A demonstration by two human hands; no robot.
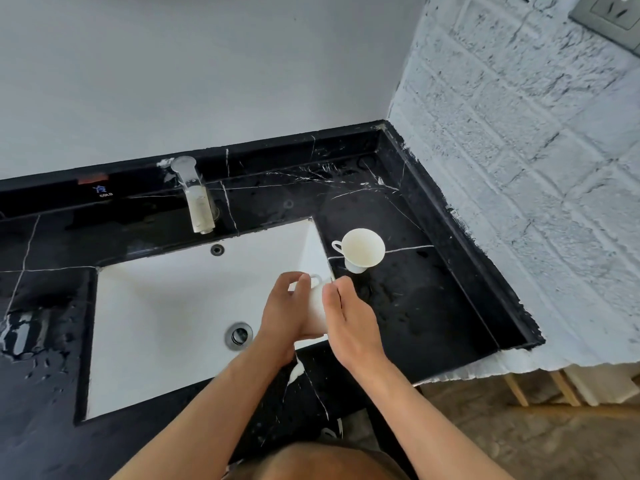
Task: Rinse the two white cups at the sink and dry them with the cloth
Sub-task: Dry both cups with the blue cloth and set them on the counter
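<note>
A white cup (pixel 317 308) is held between both hands over the right edge of the white sink (pixel 166 306). My left hand (pixel 284 313) wraps its left side, with fingers near the handle at the top. My right hand (pixel 349 317) presses flat against its right side. The second white cup (pixel 363 249) stands upright on the black marble counter (pixel 433 289) just beyond, its handle pointing left. No cloth is in view.
A chrome faucet (pixel 195 199) stands behind the sink and no water runs from it. The drain (pixel 239 336) sits close to my left wrist. Water drops lie on the counter at the left. A white brick wall (pixel 536 168) borders the counter on the right.
</note>
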